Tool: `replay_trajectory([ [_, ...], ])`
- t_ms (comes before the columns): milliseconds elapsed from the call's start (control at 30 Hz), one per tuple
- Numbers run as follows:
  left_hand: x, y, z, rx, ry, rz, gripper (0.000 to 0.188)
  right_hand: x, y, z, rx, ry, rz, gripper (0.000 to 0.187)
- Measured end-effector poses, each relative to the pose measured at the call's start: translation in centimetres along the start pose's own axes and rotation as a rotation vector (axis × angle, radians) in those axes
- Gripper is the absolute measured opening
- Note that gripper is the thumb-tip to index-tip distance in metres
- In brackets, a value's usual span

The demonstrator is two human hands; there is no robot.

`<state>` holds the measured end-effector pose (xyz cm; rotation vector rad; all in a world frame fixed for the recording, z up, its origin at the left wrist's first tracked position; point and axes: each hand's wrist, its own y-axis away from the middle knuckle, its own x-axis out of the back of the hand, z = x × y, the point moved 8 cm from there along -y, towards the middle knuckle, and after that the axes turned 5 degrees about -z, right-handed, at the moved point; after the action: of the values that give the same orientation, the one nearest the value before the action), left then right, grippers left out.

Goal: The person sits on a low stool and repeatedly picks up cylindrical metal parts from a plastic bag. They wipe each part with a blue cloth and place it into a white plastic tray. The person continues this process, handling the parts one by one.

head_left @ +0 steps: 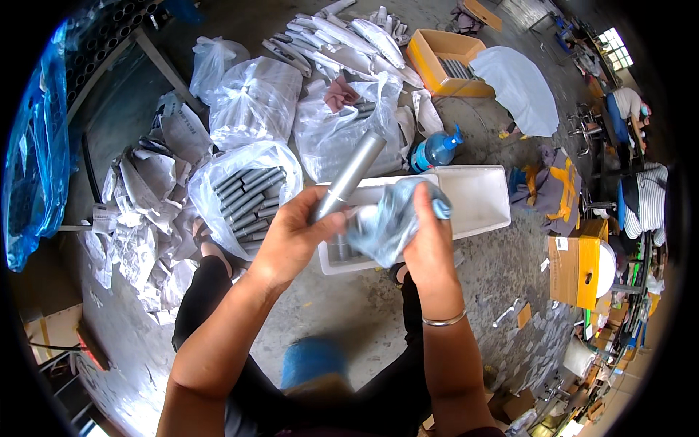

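My left hand [295,231] is closed around the lower part of a grey metal tube [353,171], which tilts up and away to the right. A crumpled blue-grey cloth [393,222] is bunched in my right hand [429,244], right beside the tube's lower end; blur hides whether the two touch. Under my hands stands a white plastic bin [473,200] with two compartments, and a few grey tubes show in its left one. To the left, a clear plastic bag [284,156] lies open, filled with similar grey tubes [247,200].
Crumpled paper [145,189] heaps at the left. Beyond the bin are tied plastic bags [255,102], paper-wrapped bundles [349,40], a yellow carton [429,62] and a blue pump bottle [437,151]. Other people [644,200] sit far right. A blue stool [313,362] is between my legs.
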<state>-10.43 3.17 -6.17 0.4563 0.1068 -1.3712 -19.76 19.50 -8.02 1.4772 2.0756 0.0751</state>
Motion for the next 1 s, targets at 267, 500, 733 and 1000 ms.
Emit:
replay_trajectory([
  [267, -1.0, -0.1, -0.7, 0.069, 0.023, -0.025, 0.035, -2.9, 0.6, -1.3, -0.022, -0.142, -0.210, 0.059],
  [500, -2.2, 0.1, -1.0, -0.005, -0.458, -0.070, 0.040, -2.7, 0.3, 0.2, -0.044, -0.234, -0.161, 0.057],
  [733, -2.9, 0.5, -2.3, 0.246, 0.126, -0.237, 0.041, -1.8, -0.7, -0.4, 0.028, -0.354, -0.111, 0.061],
  [1000, -2.5, 1.0, -2.9, 0.313, 0.248, -0.250, 0.035, -1.0, -1.0, -0.6, 0.001, -0.501, -0.152, 0.069],
])
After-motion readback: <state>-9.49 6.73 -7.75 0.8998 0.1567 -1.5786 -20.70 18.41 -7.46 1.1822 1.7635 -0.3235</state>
